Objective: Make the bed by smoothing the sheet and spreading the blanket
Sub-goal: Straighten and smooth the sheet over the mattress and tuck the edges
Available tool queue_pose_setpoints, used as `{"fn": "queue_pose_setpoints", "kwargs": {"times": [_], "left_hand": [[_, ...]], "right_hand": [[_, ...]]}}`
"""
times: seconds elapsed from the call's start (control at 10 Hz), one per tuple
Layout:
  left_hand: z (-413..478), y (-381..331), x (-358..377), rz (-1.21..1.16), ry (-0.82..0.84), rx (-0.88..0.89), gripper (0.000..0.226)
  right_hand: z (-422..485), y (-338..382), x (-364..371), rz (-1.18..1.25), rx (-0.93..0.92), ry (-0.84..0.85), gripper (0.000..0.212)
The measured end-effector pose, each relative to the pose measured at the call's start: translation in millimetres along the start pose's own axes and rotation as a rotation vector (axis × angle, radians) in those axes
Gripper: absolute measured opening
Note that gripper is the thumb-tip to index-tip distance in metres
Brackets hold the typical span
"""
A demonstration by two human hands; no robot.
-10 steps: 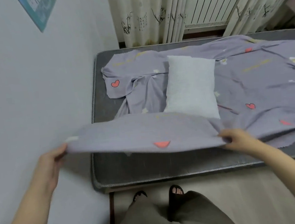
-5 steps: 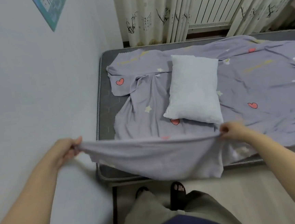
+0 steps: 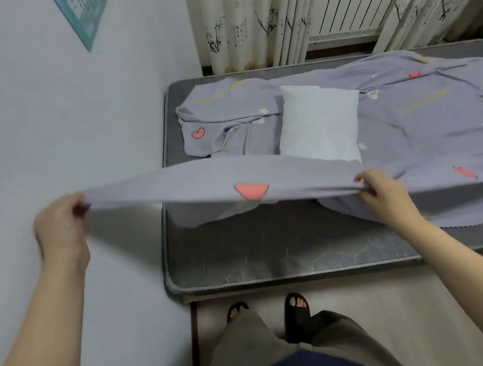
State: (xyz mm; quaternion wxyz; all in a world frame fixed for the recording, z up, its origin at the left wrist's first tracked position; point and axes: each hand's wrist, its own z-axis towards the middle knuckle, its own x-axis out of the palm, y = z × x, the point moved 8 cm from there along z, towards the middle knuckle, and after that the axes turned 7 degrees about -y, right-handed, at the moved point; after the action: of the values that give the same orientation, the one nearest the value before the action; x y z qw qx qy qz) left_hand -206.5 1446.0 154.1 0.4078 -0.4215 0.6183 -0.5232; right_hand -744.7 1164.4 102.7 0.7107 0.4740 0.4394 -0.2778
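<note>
1. Sheet (image 3: 404, 116): lying rumpled across the mattress (image 3: 269, 247), lilac with red hearts and pale stars; near edge lifting clear of the mattress, stretching taut between both hands.
2. Left hand (image 3: 58, 225): pinching the sheet's end, fingers and thumb curling round the bunched cloth; hovering in front of the wall (image 3: 54, 126), out past the mattress's left edge.
3. Right hand (image 3: 381, 189): gripping the same edge further right, fingers curling over the hem, back of the hand facing up; hanging above the near part of the mattress.
4. Raised edge: arching across in front of the pillow (image 3: 318, 126) and hiding its lower rim; one heart (image 3: 251, 190) showing about midway between the hands; a loose flap drooping underneath toward the bare mattress.
5. Pillow: lying on the sheet toward the bed's left end, pale and roughly square.
6. Sheet's far left corner: bunching in folds, leaving grey mattress bare along the left and near sides.
7. Mattress: bearing the sheet and pillow, its left end sitting just beside the wall.
8. Curtain (image 3: 249, 21): hanging behind the bed's far side.
9. Feet in black sandals (image 3: 297, 312): standing on the pale floor (image 3: 361, 295), just beside the mattress's near edge.
</note>
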Motion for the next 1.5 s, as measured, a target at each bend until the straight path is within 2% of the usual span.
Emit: {"fn": "queue_pose_setpoints", "kwargs": {"times": [0.1, 0.2, 0.3, 0.4, 0.5, 0.6, 0.7, 0.9, 1.0, 1.1, 1.2, 1.3, 1.4, 1.5], "left_hand": [[-31.0, 70.4, -34.8, 0.161, 0.028, -0.141, 0.006], [-55.7, 113.4, -53.1, 0.176, 0.004, -0.215, 0.007], [-73.4, 134.6, -62.1, 0.160, -0.022, -0.256, 0.024], [-83.9, 149.0, -72.9, 0.108, -0.076, -0.334, 0.011], [-90.3, 158.6, -75.8, 0.026, -0.091, -0.420, 0.010], [-87.6, 162.6, -74.0, -0.032, -0.086, -0.499, 0.010], [-74.4, 156.8, -60.9, -0.074, -0.091, -0.536, 0.009], [-27.6, 98.8, -10.2, -0.177, -0.023, -0.425, 0.010], [-16.7, 57.0, -1.3, -0.291, -0.034, -0.336, 0.018], [-26.4, 48.6, -17.8, -0.297, -0.114, -0.331, 0.028], [-51.8, 81.0, -38.8, -0.164, -0.132, -0.469, 0.017], [-89.9, 123.6, -62.4, 0.078, -0.062, -0.581, 0.021], [-118.8, 139.0, -92.6, 0.779, 0.071, -0.319, 0.034], [-135.9, 159.3, -89.9, 1.132, 0.278, -0.303, 0.041]], "right_hand": [[-42.4, -9.7, 25.8, -0.135, -0.172, 0.145, 0.032], [-65.9, -30.4, 39.9, -0.129, -0.099, 0.224, 0.032], [-78.3, -50.3, 59.6, -0.128, -0.007, 0.405, 0.017], [-91.0, -60.9, 78.4, -0.087, 0.030, 0.597, 0.014], [-100.8, -65.3, 87.4, -0.059, 0.041, 0.672, 0.013], [-98.5, -68.3, 83.8, -0.023, 0.098, 0.610, 0.017], [-77.1, -64.3, 66.1, -0.061, 0.091, 0.415, 0.020], [-17.0, -29.9, 9.6, -0.032, 0.051, 0.086, 0.011], [-3.0, -14.0, -12.0, 0.044, 0.030, 0.060, 0.007], [-17.5, -17.0, -12.5, 0.120, 0.105, 0.253, 0.021], [-51.5, -30.9, 0.5, 0.064, 0.110, 0.498, 0.027], [-84.1, -49.5, 21.7, -0.108, 0.048, 0.716, 0.037], [-97.9, -62.3, 35.5, -0.290, -0.021, 0.712, 0.022], [-106.5, -74.5, 43.4, -0.214, 0.054, 0.658, 0.017]]}}
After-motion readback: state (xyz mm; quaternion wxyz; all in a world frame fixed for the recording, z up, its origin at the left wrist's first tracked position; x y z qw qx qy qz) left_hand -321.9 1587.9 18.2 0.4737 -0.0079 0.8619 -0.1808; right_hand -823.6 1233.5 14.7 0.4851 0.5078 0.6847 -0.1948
